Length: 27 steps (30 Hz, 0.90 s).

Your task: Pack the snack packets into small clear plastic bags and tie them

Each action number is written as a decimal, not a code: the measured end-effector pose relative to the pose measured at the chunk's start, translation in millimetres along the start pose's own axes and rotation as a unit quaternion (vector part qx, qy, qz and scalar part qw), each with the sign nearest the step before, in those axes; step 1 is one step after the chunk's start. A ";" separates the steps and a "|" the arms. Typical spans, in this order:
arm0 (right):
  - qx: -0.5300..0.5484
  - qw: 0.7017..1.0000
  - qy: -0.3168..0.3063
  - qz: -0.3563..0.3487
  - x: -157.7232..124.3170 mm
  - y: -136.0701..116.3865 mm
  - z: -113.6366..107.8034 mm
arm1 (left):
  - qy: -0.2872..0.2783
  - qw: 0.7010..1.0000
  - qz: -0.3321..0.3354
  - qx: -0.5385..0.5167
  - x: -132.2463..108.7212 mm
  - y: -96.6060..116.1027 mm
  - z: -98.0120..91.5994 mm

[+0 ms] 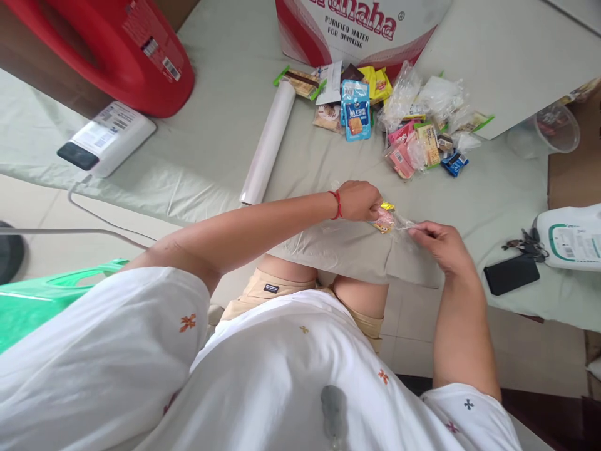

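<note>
Above the table's near edge my left hand, with a red string on the wrist, is closed around small snack packets, pink and yellow, with clear plastic about them. My right hand pinches a twisted end of that clear plastic, which is pulled taut between both hands. Whether the plastic is a bag or a sheet I cannot tell. Beyond my hands lie a blue snack pouch and a heap of pink, cream and blue snack packets, with crumpled clear plastic among them.
A white roll lies left of the snacks. A water carton stands behind them. At left are a red jug and a white power bank with a cable. At right sit a black phone, keys and a white bottle.
</note>
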State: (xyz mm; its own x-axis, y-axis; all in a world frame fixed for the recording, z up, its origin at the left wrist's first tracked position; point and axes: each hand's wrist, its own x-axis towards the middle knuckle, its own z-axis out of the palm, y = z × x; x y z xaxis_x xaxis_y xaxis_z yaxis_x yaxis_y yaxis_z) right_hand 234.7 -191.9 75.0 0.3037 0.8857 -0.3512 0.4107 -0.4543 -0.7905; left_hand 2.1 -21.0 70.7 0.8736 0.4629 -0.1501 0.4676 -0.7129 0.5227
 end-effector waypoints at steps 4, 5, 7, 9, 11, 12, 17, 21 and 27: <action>0.111 0.988 0.103 -0.008 -4.5 2.4 -17.0 | -0.006 1.000 0.001 -0.010 1.4 -1.8 -0.2; 0.135 0.985 0.109 0.003 -5.3 1.3 -13.8 | -0.005 1.000 0.000 -0.012 1.7 -2.4 0.0; 0.145 0.983 0.105 0.037 -5.6 -2.7 0.4 | -0.001 1.000 -0.002 -0.013 2.2 -3.6 0.6; 0.116 0.985 0.104 0.072 -3.9 -6.6 18.0 | -0.002 1.000 -0.003 -0.008 2.3 -4.5 1.2; 0.085 0.988 0.091 0.088 -1.7 -8.2 30.5 | -0.008 1.000 -0.001 -0.001 1.9 -4.4 1.4; 0.079 0.990 0.081 0.087 -0.9 -7.9 33.6 | -0.011 1.000 0.000 0.000 1.5 -4.0 1.3; 0.075 0.989 0.113 0.053 -1.2 -6.2 34.3 | -0.011 1.000 -0.001 -0.010 -0.4 -0.5 0.5; 0.114 0.979 0.152 0.077 -5.8 -14.1 43.5 | -0.015 1.000 0.001 -0.012 -0.4 -0.5 -0.9; 0.194 0.967 0.113 0.121 -15.4 -13.0 64.6 | -0.024 1.000 -0.004 -0.003 -1.3 1.0 -4.1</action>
State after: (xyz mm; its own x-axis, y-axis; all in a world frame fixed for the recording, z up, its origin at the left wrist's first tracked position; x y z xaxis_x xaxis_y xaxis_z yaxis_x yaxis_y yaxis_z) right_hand 169.1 -193.4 58.2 0.5490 0.6945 -0.4651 -0.0364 -0.5361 -0.8434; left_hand 0.8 -20.2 74.8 0.8753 0.4424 -0.1950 0.4740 -0.7055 0.5268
